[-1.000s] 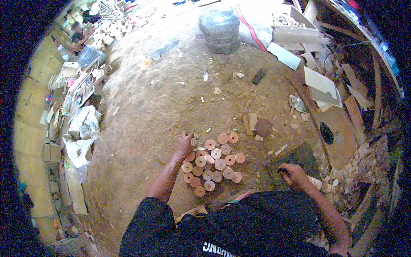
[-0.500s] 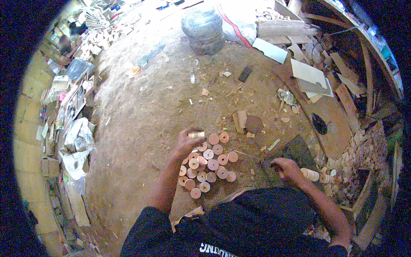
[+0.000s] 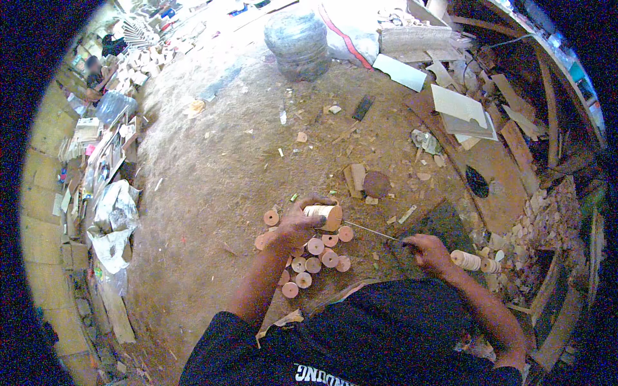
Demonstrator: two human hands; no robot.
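Observation:
My left hand (image 3: 300,225) is wrapped round a short stack of pale wooden discs (image 3: 325,215), whose flat end faces right. In my closed right hand (image 3: 427,251) is a thin metal rod (image 3: 373,231); its far tip reaches the centre of the stack's end face, and I cannot tell whether it has entered the hole. More loose wooden discs (image 3: 313,264) with centre holes lie on the ground below and beside my left hand, partly hidden by it. Just right of my right hand, a row of discs (image 3: 466,261) lies lined up.
A dark flat board (image 3: 444,228) lies beneath my right hand. Ahead are a round brown disc (image 3: 376,184) and wood scraps. Offcuts (image 3: 544,225) pile up at right, a wrapped drum-like bundle (image 3: 297,46) stands far ahead, and a white plastic bag (image 3: 114,225) lies at left. Another person (image 3: 96,74) sits far left.
My left hand has moved right and slightly down, bringing its stack to the rod's tip. The stack has turned so its end faces the rod. My right hand has barely moved.

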